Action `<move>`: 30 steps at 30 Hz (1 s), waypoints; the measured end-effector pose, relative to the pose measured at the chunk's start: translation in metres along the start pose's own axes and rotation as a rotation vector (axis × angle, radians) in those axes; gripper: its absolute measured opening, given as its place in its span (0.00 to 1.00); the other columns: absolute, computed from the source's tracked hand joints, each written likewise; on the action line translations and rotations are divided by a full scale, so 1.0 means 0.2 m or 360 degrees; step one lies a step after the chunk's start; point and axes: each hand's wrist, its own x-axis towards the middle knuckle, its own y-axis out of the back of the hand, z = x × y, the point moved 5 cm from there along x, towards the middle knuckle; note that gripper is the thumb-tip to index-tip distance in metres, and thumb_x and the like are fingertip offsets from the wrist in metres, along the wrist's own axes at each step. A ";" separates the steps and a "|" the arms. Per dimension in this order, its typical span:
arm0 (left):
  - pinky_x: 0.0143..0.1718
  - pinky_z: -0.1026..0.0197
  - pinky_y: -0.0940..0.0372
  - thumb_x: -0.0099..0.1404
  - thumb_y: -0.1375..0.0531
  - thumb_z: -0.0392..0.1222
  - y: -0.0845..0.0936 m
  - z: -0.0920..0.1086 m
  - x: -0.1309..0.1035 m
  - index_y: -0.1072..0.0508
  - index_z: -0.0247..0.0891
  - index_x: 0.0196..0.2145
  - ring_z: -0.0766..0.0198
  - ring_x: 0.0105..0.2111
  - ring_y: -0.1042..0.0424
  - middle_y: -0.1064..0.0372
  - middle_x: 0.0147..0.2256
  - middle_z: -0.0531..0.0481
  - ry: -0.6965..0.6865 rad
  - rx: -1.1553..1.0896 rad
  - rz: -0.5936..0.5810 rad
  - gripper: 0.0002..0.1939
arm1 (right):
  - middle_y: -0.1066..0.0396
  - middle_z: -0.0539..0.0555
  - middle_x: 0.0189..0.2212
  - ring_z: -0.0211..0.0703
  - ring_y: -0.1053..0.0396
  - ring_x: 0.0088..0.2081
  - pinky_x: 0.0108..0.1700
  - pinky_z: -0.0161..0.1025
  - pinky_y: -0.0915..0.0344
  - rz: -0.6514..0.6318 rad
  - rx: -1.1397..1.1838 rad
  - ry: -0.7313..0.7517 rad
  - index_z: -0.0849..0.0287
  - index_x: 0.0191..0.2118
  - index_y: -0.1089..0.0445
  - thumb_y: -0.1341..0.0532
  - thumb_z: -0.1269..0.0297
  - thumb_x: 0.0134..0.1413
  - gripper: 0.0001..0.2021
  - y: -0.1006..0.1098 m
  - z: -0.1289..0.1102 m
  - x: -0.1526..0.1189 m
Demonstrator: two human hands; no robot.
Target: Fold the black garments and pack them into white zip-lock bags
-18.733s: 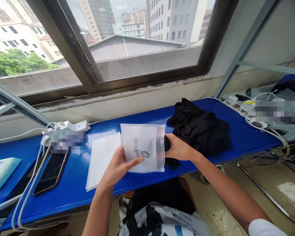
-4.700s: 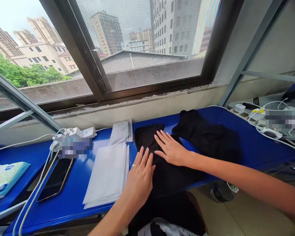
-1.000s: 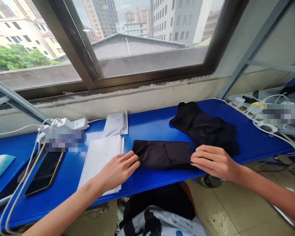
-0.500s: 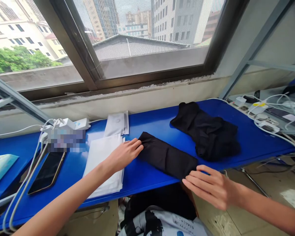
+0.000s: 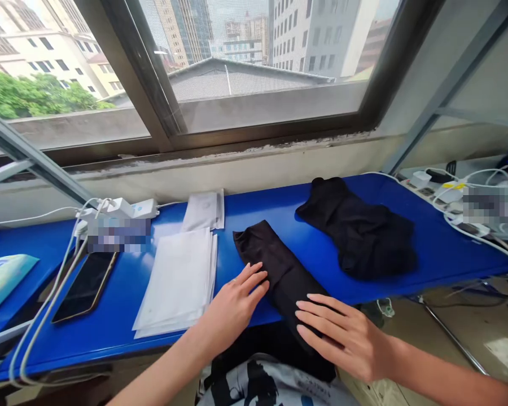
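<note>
A black garment point(image 5: 275, 256), folded into a long narrow strip, lies slantwise over the front edge of the blue table. On its left side, near the middle, the fingertips of my left hand point(image 5: 237, 304) rest with the fingers extended. My right hand point(image 5: 347, 335) lies across the strip's near end, fingers stretched out and slightly apart. Part of that end is hidden under the right hand. A second black garment point(image 5: 359, 225) sits crumpled farther back to the right. Left of the strip is a stack of white translucent bags point(image 5: 178, 282).
Behind the stack lies a small packaged item in a clear bag point(image 5: 203, 210). A phone point(image 5: 84, 285) and a white power strip point(image 5: 131, 208) with cables are at the left, beside a tissue pack point(image 5: 6, 279). More cables and chargers point(image 5: 452, 192) crowd the right side.
The folded strip has turned more lengthwise and slid nearer me. My left hand left its far corner and came down to its middle; my right hand moved from the near corner onto the cloth.
</note>
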 end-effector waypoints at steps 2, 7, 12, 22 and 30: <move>0.65 0.46 0.33 0.72 0.46 0.28 -0.01 0.02 -0.02 0.29 0.35 0.57 0.50 0.67 0.35 0.27 0.57 0.38 0.0141 -0.0211 0.0102 0.18 | 0.20 0.64 0.41 0.51 0.22 0.47 0.53 0.50 0.25 0.0039 0.0148 -0.0077 0.70 0.48 0.25 0.50 0.76 0.69 0.16 0.04 0.02 0.07; 0.62 0.49 0.30 0.71 0.36 0.39 0.00 0.08 -0.02 0.29 0.42 0.59 0.50 0.63 0.32 0.27 0.55 0.42 0.0386 -0.0742 0.0215 0.20 | 0.21 0.56 0.38 0.41 0.23 0.36 0.37 0.36 0.30 -0.0090 0.0421 -0.0448 0.63 0.53 0.28 0.49 0.77 0.69 0.15 0.11 0.19 0.36; 0.46 0.57 0.24 0.77 0.45 0.40 -0.04 0.07 -0.05 0.27 0.40 0.53 0.59 0.44 0.22 0.29 0.48 0.42 0.0895 -0.1010 0.0528 0.11 | 0.19 0.55 0.40 0.46 0.22 0.41 0.44 0.40 0.32 -0.0572 0.0573 -0.1043 0.57 0.47 0.24 0.45 0.68 0.70 0.11 -0.09 0.56 0.52; 0.40 0.51 0.26 0.75 0.48 0.31 -0.05 0.04 -0.07 0.33 0.47 0.67 0.54 0.41 0.28 0.24 0.42 0.44 0.0829 -0.0557 0.0684 0.27 | 0.24 0.57 0.43 0.40 0.27 0.35 0.38 0.35 0.32 -0.0842 0.0839 -0.1478 0.60 0.49 0.23 0.34 0.69 0.54 0.15 -0.37 0.84 0.37; 0.32 0.63 0.28 0.76 0.44 0.42 0.05 -0.03 -0.10 0.23 0.41 0.58 0.63 0.33 0.27 0.27 0.36 0.47 0.0999 -0.0959 0.0542 0.17 | 0.26 0.52 0.32 0.39 0.30 0.34 0.38 0.35 0.35 -0.0777 0.1787 -0.1618 0.62 0.43 0.21 0.34 0.67 0.49 0.14 -0.30 0.80 0.36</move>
